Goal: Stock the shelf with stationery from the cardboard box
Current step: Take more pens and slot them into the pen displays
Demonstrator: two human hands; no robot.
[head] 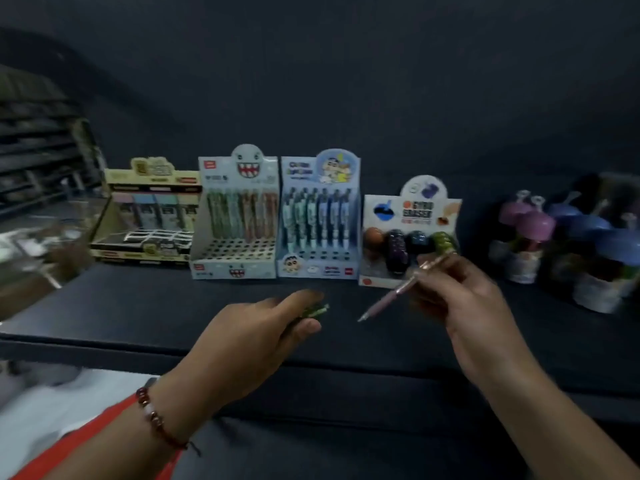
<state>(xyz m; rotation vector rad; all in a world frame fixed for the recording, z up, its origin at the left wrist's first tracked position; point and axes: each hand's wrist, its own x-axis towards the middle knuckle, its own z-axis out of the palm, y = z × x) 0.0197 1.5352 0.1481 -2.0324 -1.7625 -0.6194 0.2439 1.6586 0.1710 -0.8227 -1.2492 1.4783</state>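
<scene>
A pink pen (401,289) is pinched in the right hand (464,306) at centre right, while a small green item (317,311) is gripped in the left hand (256,337). Four display boxes are already stood on the dark shelf (138,306) behind; the toothy-face pen box (235,220) is judged part-filled. No cardboard box is seen.

A slim pink pen (398,287) with a rose-gold clip slanted tip-down above the dark shelf (173,306), near a small green item (317,310) before four upright display boxes.
</scene>
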